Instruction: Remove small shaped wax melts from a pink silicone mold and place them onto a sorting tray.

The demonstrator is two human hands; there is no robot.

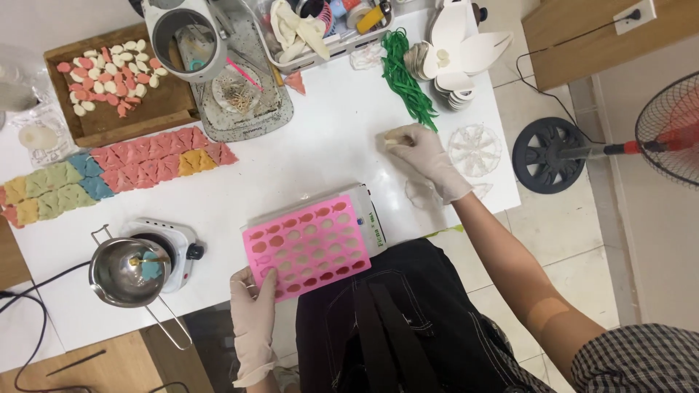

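the pink mould (307, 246), a soft-looking rubbery sheet pitted with rows of small fish and round hollows, lies near the front edge of the white table (306, 156), resting partly on a flat white box (370, 218). the left hand (253, 302), in a thin pale glove, pinches the mould's near left corner, thumb on top and fingers under. the right hand (424, 154), gloved too, is well off to the right, its fingers curled shut around a small pale lump (389, 138) pressed to the tabletop, just beside a tangle of green strips (406, 76).

near that hand lie clear, thin plastic shapes (474, 149), one ribbed like a wheel. behind them stands a stack of white petal-shaped cutouts (457, 51). to the left of the mould a shiny steel pot (127, 273) with a wire handle sits on a small white hotplate (173, 244). further back, flat fish-shaped pieces (156, 156) in pink, yellow, green and blue lie in rows, and a wooden tray (120, 120) holds a loose heap of pink and white ones. a round white and grey machine (186, 33) stands at the table's far edge.
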